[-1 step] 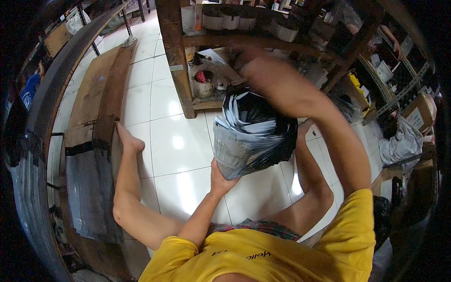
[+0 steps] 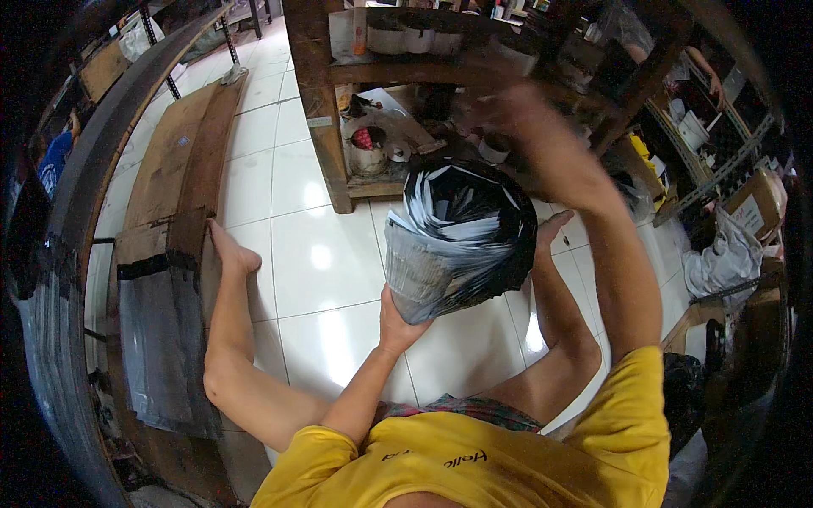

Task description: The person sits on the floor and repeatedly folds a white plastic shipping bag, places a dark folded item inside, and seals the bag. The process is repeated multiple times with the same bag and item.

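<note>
A thick rolled bundle of black and grey plastic sheets [image 2: 461, 267], perhaps bags, stands tilted above the floor between my legs. Its open, layered end faces up and away from me. My left hand [image 2: 402, 326] grips the bundle at its lower left, fingers mostly hidden behind it. Beyond the bundle, my right hand [image 2: 508, 110] is raised in front of the wooden shelf, apart from the sheets. Motion smears its fingers, so what it holds, if anything, does not show.
A dark wooden shelf [image 2: 318, 118] stands ahead, with tape rolls [image 2: 415, 38] and a round pot [image 2: 367, 157] on it. Along the left, more grey plastic sheets [image 2: 169, 347] lie over brown cardboard [image 2: 174, 169]. A cardboard box [image 2: 754, 207] sits on the right.
My right hand and forearm have swung right, away from the bundle's upper edge, uncovering more of its rolled end. The left hand and the bundle stay in place.
</note>
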{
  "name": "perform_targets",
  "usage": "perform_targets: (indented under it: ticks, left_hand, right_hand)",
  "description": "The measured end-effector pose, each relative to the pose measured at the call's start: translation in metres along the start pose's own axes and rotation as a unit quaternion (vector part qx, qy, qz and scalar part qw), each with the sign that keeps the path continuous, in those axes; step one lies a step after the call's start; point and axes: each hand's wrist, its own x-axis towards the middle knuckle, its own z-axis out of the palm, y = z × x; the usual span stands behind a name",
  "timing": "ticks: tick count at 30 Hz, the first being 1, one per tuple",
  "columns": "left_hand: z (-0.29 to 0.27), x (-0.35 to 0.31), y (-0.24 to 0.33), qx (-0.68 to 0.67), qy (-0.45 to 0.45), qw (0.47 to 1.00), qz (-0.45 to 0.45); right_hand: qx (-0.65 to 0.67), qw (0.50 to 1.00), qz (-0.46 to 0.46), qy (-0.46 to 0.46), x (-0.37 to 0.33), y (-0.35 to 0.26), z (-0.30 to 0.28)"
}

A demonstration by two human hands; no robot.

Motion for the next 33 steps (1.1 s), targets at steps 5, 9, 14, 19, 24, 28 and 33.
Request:
perform_targets:
  ticks: [5, 9, 14, 19, 24, 28, 33]
  left_hand:
    - [0.008, 0.004, -0.012, 0.037, 0.0, 0.997, 0.067]
    - [0.016, 0.009, -0.024, 0.009, -0.012, 0.999, 0.035]
    - [0.025, -0.002, -0.02, 0.063, 0.055, 0.994, 0.068]
    - [0.029, 0.002, 0.007, 0.015, 0.034, 0.999, 0.02]
    - [0.018, 0.009, 0.004, -0.007, 0.019, 0.998, 0.051]
    - [0.023, 0.007, -0.01, 0.004, 0.031, 0.999, 0.039]
    - [0.013, 0.011, 0.002, 0.055, 0.017, 0.994, 0.089]
  right_hand:
    - [0.355, 0.898, 0.144, 0.217, -0.08, 0.052, 0.027]
    - [0.203, 0.959, 0.065, 0.188, -0.048, 0.023, -0.009]
    - [-0.038, 0.999, -0.023, 0.017, 0.01, -0.019, 0.012]
    - [-0.022, 0.996, 0.028, -0.084, 0.022, -0.036, 0.013]
    - [-0.072, 0.995, -0.027, -0.057, 0.016, -0.027, 0.024]
    - [-0.014, 0.999, -0.044, 0.014, 0.021, -0.023, 0.013]
    - [0.007, 0.999, -0.021, 0.045, 0.016, -0.014, 0.031]
